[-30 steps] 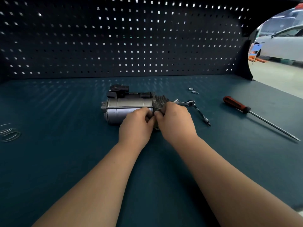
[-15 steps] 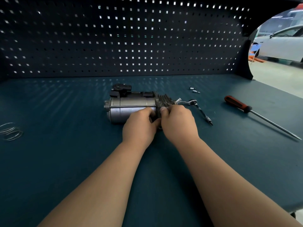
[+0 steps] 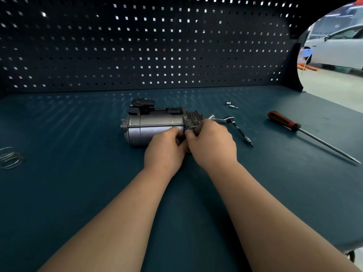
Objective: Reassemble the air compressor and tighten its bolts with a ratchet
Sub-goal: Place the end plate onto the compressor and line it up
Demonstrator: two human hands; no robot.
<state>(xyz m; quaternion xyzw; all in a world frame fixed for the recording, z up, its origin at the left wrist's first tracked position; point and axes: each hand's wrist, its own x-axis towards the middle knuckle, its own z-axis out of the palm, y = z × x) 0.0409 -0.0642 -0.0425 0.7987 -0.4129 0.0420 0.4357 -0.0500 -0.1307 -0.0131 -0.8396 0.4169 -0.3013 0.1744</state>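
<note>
While you work at the middle of the surface, one air compressor lies there on its side. Your left hand and right hand curl their fingers on it where finned head meets silver body; anything pinched there is hidden. Tightening looks not yet begun: one ratchet lies untouched just beyond your right hand. Farther off lie two small loose fasteners, one screwdriver and one wire coil.

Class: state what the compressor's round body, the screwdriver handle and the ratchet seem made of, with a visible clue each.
Compressor body: probably bare metal, dull silver-grey sheen.
Screwdriver handle: likely plastic or rubber, matte red with black end.
Ratchet: seemingly polished steel, bright reflective highlights.
</note>
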